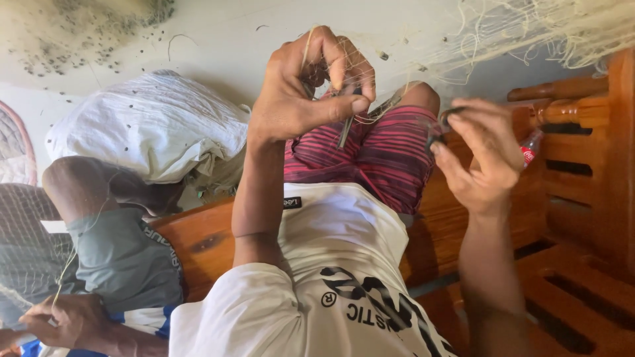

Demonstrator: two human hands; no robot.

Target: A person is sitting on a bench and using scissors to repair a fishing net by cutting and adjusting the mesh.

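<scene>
A: Head view first. Any containers?

B: One: a white sack (149, 125) lies on the pale floor to the left, bulging and spotted with small dark specks. Its mouth does not show, so what fills it cannot be told. A small clear bottle with a red label (530, 149) rests on the wooden bench (575, 198) at the right; its contents are too small to make out.

A: And the thing in hand?

B: A fishing net (503, 30) of fine cream twine, thin and tangled, hangs across the top right and trails down to the person's hands. It gathers above the lap, over the red striped shorts (370, 155).

A: The left hand?

B: The left hand (311, 82) is raised near the middle, fingers curled tight, thumb pressed to forefinger, pinching strands of the net. A slim dark tool (346, 129), like a netting needle, pokes down from that grip.

A: The right one?

B: The right hand (479, 155) sits just right of it, half curled, thumb and fingertips nipping a small dark piece (442, 125); what that piece is cannot be told.

A: Anyone else there?

B: Yes. At the lower left, another person in a grey shirt (126, 261) sits on the same bench, one hand (69, 320) closed on a thin strand of twine. More mesh (23, 244) hangs at the far left edge.
</scene>
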